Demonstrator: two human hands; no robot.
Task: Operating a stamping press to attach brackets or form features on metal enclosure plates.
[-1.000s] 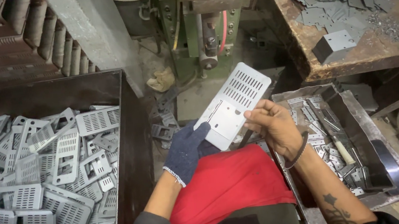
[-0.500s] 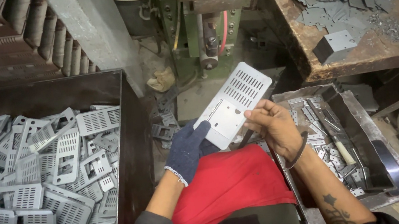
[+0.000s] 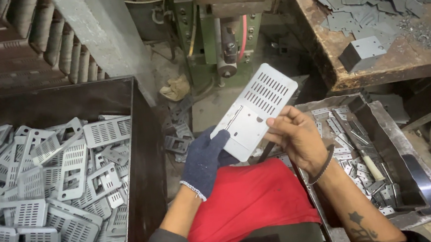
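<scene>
I hold a flat grey metal plate with rows of slots (image 3: 255, 111) in front of me, tilted up to the right. My left hand (image 3: 206, 160), in a dark blue knit glove, supports its lower left corner from beneath. My right hand (image 3: 297, 137) is bare, with a dark band on the wrist, and pinches the plate's lower right edge. A red cloth (image 3: 246, 198) lies over my lap below both hands.
A dark bin (image 3: 140, 146) on my left holds several slotted metal plates. A metal tray (image 3: 390, 133) on my right holds small parts and a tool with a pale handle (image 3: 372, 165). A green machine (image 3: 215, 23) stands ahead. A worn bench (image 3: 381, 59) with grey cut-outs is at the upper right.
</scene>
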